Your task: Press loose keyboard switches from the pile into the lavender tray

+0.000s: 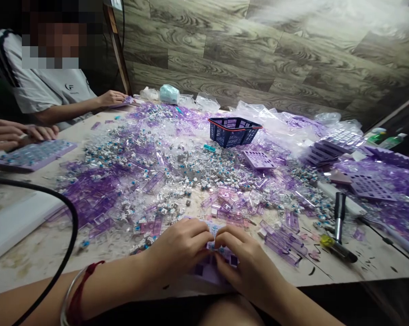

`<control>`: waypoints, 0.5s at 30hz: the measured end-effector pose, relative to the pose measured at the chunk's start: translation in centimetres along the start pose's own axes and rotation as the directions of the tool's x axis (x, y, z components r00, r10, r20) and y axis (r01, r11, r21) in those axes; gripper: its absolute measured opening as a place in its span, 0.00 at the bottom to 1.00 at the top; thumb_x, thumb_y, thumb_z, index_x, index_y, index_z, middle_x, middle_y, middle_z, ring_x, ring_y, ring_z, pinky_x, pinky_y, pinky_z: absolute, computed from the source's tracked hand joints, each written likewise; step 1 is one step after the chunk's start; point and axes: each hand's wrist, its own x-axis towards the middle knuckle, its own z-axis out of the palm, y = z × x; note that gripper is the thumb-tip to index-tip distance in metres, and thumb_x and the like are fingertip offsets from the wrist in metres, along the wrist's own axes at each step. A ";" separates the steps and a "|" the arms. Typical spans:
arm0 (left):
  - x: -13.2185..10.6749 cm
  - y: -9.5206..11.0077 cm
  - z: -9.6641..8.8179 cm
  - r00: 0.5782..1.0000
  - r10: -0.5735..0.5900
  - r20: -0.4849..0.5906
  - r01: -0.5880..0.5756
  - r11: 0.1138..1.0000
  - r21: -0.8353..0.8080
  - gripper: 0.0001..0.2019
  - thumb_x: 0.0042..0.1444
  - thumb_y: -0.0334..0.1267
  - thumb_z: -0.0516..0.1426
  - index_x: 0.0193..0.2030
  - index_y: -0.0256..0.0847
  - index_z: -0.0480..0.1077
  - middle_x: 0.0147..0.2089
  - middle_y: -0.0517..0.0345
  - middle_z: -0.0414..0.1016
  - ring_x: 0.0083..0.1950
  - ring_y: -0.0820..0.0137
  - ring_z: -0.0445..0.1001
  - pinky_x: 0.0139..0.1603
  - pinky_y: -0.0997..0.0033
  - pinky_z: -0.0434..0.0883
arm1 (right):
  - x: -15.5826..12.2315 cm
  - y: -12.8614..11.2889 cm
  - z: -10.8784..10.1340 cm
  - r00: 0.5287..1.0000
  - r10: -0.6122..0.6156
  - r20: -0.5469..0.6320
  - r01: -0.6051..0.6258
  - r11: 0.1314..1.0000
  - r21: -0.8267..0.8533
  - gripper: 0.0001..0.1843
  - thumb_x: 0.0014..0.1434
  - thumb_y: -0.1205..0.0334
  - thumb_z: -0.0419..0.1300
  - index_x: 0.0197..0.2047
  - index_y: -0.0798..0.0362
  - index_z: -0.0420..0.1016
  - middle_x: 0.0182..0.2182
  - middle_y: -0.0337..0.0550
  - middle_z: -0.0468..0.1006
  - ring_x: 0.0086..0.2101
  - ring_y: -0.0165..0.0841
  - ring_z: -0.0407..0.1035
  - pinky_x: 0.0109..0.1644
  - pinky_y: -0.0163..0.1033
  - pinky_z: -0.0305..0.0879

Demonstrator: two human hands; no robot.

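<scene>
A pale, stained table (374, 265) fills the middle of the frame, its surface strewn with clear and purple plastic pieces and small white-and-blue parts (207, 170), thickest across the centre. At lower centre, by the near edge, lies a purple plate (207, 274) with square openings; the left hand (190, 240) and the right hand (241, 249) bend over it, fingertips close together on its upper part, and whether either one pinches a small part cannot be told, since the fingers hide it. A dark blue basket (236, 133) with an orange-red rim stands above centre, with crumpled clear bags (258, 112) behind it. At right, a hammer (340, 222) lies with its black handle toward the top of the frame, near a white bar (342, 199), and green-capped bottles (394, 141) stand farther back. A black cable (73, 217) loops across lower left. At upper left sits a co-worker in a pale shirt (68, 88); at the left edge, another person's hands (41, 131) rest by a filled purple panel (37, 156). Wood-patterned wall boards (224, 54) span the top
</scene>
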 end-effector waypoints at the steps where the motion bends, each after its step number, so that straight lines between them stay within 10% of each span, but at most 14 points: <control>1: 0.0 0.0 0.0 1.000 -0.005 0.008 0.005 1.000 0.002 0.11 0.67 0.38 0.47 0.37 0.37 0.67 0.35 0.55 0.70 0.36 0.66 0.67 0.37 0.68 0.63 | 0.0 0.0 0.0 1.000 0.011 0.000 -0.011 1.000 0.010 0.09 0.52 0.77 0.54 0.34 0.54 0.66 0.34 0.44 0.71 0.35 0.34 0.68 0.39 0.37 0.66; 15: 0.1 0.1 -0.3 0.998 0.036 0.052 -0.035 0.999 -0.028 0.15 0.67 0.34 0.47 0.30 0.37 0.67 0.29 0.58 0.67 0.31 0.69 0.63 0.33 0.69 0.59 | 0.0 1.0 -0.4 0.999 -0.029 0.028 0.027 0.997 0.069 0.06 0.55 0.75 0.59 0.31 0.56 0.74 0.32 0.43 0.74 0.33 0.31 0.69 0.38 0.33 0.64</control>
